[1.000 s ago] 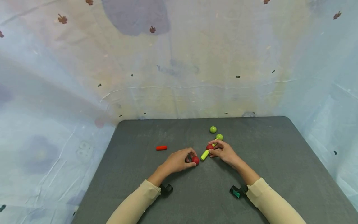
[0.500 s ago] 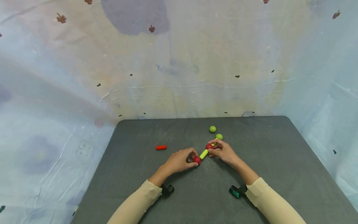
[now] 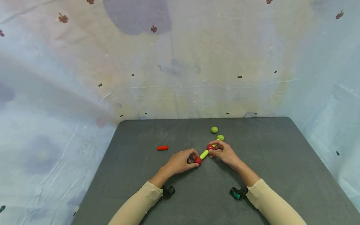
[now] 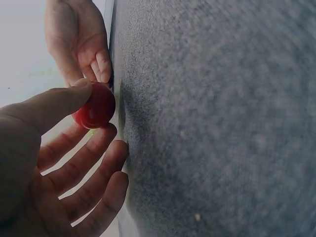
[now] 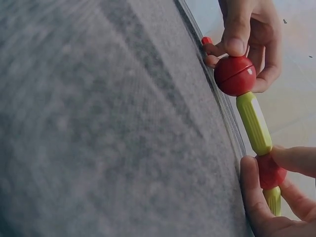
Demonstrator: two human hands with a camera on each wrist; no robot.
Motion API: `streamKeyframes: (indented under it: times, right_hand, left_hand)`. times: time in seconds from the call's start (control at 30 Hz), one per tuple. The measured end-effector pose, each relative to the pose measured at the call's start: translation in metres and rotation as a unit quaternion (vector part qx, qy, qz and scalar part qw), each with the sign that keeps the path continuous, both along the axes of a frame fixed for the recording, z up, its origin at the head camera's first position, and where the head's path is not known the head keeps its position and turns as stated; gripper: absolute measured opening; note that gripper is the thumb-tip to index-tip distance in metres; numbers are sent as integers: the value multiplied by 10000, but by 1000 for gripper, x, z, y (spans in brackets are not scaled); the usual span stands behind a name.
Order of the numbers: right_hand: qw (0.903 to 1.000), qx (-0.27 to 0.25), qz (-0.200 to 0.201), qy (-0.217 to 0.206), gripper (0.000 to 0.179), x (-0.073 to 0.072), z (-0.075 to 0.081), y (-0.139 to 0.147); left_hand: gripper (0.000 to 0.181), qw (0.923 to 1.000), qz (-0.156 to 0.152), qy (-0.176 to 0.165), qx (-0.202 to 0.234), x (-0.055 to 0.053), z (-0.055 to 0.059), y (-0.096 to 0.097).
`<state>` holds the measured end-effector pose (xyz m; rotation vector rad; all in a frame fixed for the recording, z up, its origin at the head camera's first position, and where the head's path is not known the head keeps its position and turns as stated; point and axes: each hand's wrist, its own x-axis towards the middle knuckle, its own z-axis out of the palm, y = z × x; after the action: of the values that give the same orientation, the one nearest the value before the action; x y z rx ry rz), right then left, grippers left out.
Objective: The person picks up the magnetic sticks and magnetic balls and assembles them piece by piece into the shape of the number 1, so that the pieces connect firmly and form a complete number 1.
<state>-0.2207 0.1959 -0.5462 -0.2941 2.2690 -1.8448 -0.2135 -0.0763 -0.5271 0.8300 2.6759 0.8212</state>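
Note:
My left hand [image 3: 181, 161] pinches a red ball [image 4: 97, 106] between thumb and fingers, low over the table. A yellow-green ridged rod [image 5: 254, 123] runs from that ball to a second red ball [image 5: 270, 172], which my right hand [image 3: 225, 153] pinches. Another yellow-green rod [image 5: 272, 200] leads on from the second ball, partly hidden by the right fingers in the head view. At its far end sits a green ball [image 3: 220, 137]. The pieces form one slanting line between the hands.
A loose green ball [image 3: 214, 130] lies farther back on the dark grey table [image 3: 267, 150]. To the left lies a red rod [image 3: 162, 148]. A patterned cloth sheet [image 3: 180, 62] hangs behind the table and along its sides.
My left hand has moved slightly right with its red ball, closing the gap to the near end of the yellow-green rod. The right hand has stayed nearly still on the second ball.

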Motion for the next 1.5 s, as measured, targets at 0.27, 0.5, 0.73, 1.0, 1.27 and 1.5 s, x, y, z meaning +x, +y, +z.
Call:
streamKeyframes:
  times: [0.27, 0.5, 0.73, 1.0, 1.27, 1.5]
  right_hand:
    - [9999, 62, -75, -35, 40, 2, 2, -2]
    - [10000, -17, -41, 24, 41, 1, 3, -3]
    - [10000, -51, -42, 27, 41, 0, 2, -1]
    - [10000, -43, -13, -56, 43, 2, 4, -1]
    - [10000, -13, 1, 3, 43, 4, 5, -1]
    - [9999, 110, -57, 92, 42, 4, 6, 0]
  left_hand:
    - [31, 10000, -6, 51, -9, 0, -1, -2]
    - [28, 9999, -37, 118, -67, -1, -1, -7]
    - [26, 9995, 108, 251, -124, -4, 3, -20]
    - [28, 9990, 318, 313, -97, -9, 9, -42]
    - [27, 9975, 658, 244, -76, -14, 15, -61]
    - [25, 9945, 964, 364, -197, -18, 14, -73]
